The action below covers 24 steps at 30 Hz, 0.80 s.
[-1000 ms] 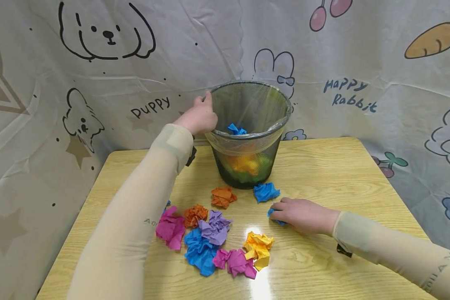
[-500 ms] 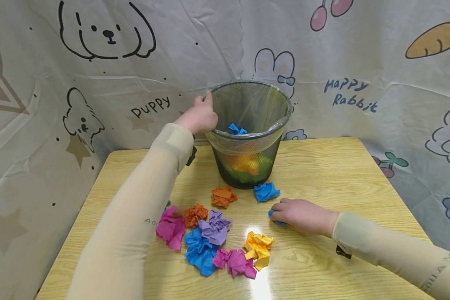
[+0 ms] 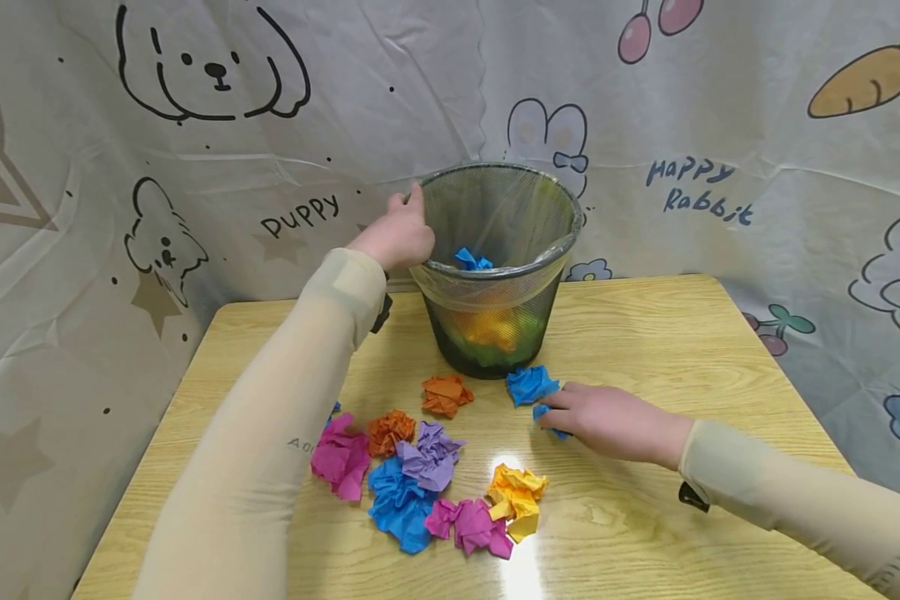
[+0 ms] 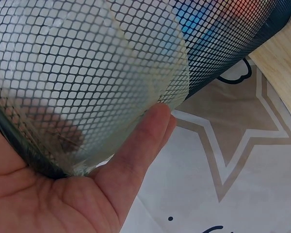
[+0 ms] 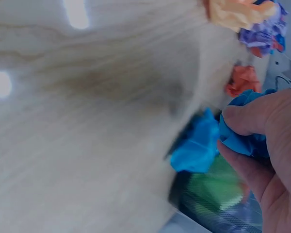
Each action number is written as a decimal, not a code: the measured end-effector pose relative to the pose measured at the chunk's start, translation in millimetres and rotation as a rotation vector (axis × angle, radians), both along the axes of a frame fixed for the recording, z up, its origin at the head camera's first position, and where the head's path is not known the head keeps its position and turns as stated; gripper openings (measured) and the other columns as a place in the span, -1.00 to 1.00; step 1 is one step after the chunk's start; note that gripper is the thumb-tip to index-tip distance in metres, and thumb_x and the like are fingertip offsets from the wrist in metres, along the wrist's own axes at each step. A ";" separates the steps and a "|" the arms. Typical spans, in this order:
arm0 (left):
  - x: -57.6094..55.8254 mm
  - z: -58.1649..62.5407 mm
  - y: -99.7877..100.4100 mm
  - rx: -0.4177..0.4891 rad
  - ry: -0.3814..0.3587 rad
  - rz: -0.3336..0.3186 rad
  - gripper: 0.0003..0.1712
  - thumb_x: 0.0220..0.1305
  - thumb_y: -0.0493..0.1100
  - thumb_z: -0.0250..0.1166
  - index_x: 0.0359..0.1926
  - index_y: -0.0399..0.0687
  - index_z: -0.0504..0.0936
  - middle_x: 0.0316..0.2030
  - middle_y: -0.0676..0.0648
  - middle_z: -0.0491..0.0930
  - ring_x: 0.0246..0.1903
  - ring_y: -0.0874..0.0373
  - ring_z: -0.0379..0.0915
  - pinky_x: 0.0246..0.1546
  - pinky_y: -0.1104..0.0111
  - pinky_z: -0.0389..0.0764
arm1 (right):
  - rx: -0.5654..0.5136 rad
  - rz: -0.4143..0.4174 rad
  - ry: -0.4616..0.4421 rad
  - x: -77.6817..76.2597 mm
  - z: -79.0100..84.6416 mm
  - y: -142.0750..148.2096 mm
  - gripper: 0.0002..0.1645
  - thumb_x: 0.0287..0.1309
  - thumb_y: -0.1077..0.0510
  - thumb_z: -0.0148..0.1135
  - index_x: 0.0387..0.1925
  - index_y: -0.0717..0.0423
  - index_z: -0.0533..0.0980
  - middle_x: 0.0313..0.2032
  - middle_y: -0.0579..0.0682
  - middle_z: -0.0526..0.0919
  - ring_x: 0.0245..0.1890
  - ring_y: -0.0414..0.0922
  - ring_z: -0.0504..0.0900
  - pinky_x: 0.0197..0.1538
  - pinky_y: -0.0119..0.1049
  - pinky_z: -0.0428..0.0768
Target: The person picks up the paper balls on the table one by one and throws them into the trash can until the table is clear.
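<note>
My left hand (image 3: 399,233) grips the left rim of a black mesh wastebasket (image 3: 487,333) lined with a clear plastic bag. In the left wrist view, fingers (image 4: 140,141) lie along the outside of the mesh, and a blurred digit shows through it. My right hand (image 3: 607,421) pinches a blue crumpled paper ball (image 5: 242,131) between thumb and fingers, mostly covered by them in the head view. Close beside it, a second blue paper ball (image 3: 531,385) lies at the basket's base. Inside the basket, a blue paper piece (image 3: 472,260) shows above orange and green ones.
On the wooden table (image 3: 660,333) lie several more crumpled papers: orange (image 3: 447,395), purple (image 3: 431,456), blue (image 3: 401,504), magenta (image 3: 341,457) and yellow (image 3: 519,500). A printed cloth (image 3: 435,92) hangs behind the table. My left forearm (image 3: 255,433) crosses the table's left side.
My right hand has shifted slightly up the table toward the basket, with the blue paper ball in its fingers. The left hand stays on the rim.
</note>
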<state>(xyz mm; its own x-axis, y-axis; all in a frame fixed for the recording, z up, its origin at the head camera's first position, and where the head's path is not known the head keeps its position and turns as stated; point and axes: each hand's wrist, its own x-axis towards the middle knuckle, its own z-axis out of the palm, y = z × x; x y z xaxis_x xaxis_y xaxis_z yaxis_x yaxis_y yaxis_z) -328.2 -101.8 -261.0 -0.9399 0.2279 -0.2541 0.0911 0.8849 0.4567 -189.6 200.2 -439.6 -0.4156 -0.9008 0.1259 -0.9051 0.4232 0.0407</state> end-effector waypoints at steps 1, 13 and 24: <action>-0.1 0.2 -0.1 -0.002 0.000 -0.002 -0.08 0.44 -0.28 -0.26 0.57 -0.03 -0.65 0.58 -0.30 -0.57 0.35 -0.23 0.21 0.23 0.04 0.34 | -0.004 0.002 0.007 -0.7 3.7 0.0 -0.60 0.19 0.32 0.44 0.07 0.01 0.68 0.01 -0.06 0.69 -0.09 -0.07 0.64 -0.13 -0.25 0.67; 0.9 0.6 -0.8 -0.011 -0.001 -0.009 -0.11 0.44 -0.26 -0.30 0.57 -0.03 -0.64 0.58 -0.30 -0.57 0.36 -0.25 0.21 0.26 0.03 0.32 | -0.133 0.002 -0.055 -4.5 57.9 -1.0 -0.44 0.07 0.40 0.49 0.14 0.07 0.64 0.06 0.04 0.68 0.00 -0.01 0.65 -0.03 -0.14 0.67; 1.0 0.2 -0.8 -0.019 0.012 -0.008 -0.11 0.44 -0.25 -0.30 0.57 -0.04 -0.64 0.58 -0.31 -0.55 0.34 -0.25 0.23 0.24 0.04 0.33 | -0.157 0.030 -0.046 -0.5 96.3 -4.6 -0.45 0.05 0.41 0.50 0.10 0.04 0.65 0.24 0.12 0.60 0.14 0.07 0.63 0.07 -0.07 0.64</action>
